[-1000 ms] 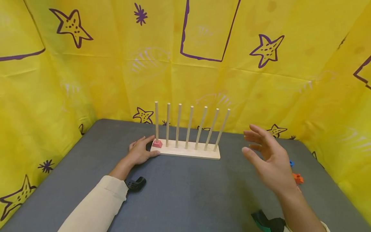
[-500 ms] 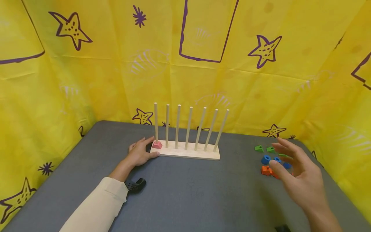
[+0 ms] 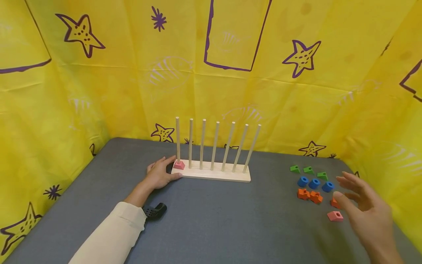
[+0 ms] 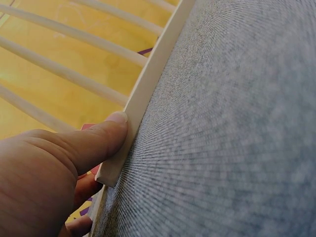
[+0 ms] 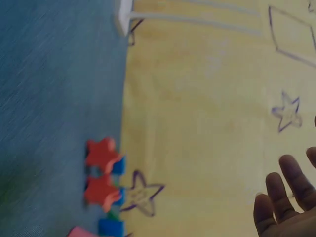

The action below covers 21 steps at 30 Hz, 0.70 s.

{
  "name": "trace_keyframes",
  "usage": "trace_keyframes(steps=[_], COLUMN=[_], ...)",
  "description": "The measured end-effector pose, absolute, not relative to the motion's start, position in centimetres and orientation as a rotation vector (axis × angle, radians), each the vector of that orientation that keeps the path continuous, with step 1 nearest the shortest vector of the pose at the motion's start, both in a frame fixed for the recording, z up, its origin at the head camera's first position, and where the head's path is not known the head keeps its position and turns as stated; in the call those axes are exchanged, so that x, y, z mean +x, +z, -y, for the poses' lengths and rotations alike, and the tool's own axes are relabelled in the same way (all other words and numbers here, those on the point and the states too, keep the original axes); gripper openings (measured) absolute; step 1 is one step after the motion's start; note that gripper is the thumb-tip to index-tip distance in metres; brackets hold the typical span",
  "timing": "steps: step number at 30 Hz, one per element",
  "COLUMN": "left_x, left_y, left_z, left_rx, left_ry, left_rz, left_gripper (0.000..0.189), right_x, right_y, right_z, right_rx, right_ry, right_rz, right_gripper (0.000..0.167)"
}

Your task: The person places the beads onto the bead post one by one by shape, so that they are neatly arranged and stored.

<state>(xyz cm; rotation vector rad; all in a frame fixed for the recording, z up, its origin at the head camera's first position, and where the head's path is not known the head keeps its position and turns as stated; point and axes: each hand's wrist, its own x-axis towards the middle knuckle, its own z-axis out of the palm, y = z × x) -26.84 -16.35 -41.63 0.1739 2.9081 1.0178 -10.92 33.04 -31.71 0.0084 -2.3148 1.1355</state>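
Partly behind right hand [image 3: 370,214]: orange star [image 3: 334,202], probably.

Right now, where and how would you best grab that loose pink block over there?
I'd pinch the pink block by its outer sides, which leaves the hole on top uncovered. Coming from above and the right seems best: it lies on the table, an orange block sits just behind, and the right hand is to its right.

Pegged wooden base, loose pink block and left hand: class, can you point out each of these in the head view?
Pegged wooden base [image 3: 217,175]: head view, bare top surface.
Loose pink block [image 3: 334,217]: head view, surface left of its hole.
Left hand [image 3: 159,173]: head view, back of the hand.
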Motion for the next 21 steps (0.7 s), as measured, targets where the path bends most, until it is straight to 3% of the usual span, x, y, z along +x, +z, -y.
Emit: trace_keyframes(steps=[15, 21], left_x=[-26.8, -26.8], left_y=[-41.6, -41.7], left_z=[16.6, 16.5], left_rx=[0.194, 0.197], left_ry=[1.022, 1.028], left_rz=[-2.922, -2.921], left_gripper=[0.08, 0.081], right_x=[-11.2, -11.1], right_y=[-36.9, -38.8], right_z=[-37.7, -39.0], right_rx=[-0.322, -0.495], right_ry=[1.403, 1.338], right_rz=[2.278, 2.389], right_gripper=[0.048, 0.052])
